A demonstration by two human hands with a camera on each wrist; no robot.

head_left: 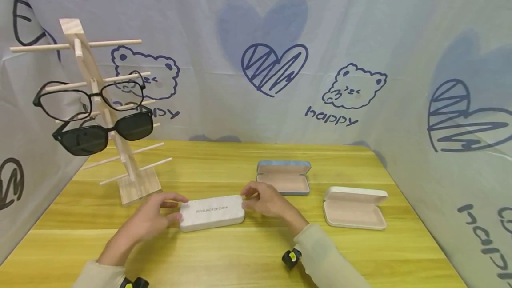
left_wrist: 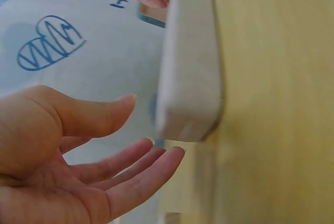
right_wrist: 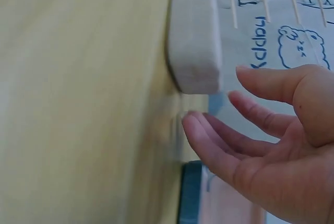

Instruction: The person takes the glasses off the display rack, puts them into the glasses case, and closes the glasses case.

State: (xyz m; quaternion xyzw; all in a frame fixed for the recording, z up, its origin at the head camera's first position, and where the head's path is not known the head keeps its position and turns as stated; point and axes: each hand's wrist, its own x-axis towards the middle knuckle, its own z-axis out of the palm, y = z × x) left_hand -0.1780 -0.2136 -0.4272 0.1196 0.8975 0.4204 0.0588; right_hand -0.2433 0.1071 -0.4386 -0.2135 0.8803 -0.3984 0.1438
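Note:
A closed white glasses case (head_left: 212, 214) with dark lettering on its lid lies on the table in the head view. At its left end is my left hand (head_left: 149, 219), its thumb and fingers spread beside the corner. My right hand (head_left: 267, 199) is at the opposite end, fingers loosely bent. In the left wrist view a small gap shows between the left fingertips (left_wrist: 177, 153) and the end of the case (left_wrist: 190, 67). The right wrist view likewise has the right hand (right_wrist: 276, 135) just off the case's end, holding nothing.
A wooden rack (head_left: 140, 186) at the left carries clear-lensed black-framed glasses (head_left: 95, 94) and dark sunglasses (head_left: 108, 130). Behind my right hand stands an opened blue case (head_left: 284, 166); an opened white case (head_left: 354, 217) is further right. Printed curtains (head_left: 208, 57) enclose the yellow wooden table (head_left: 200, 261).

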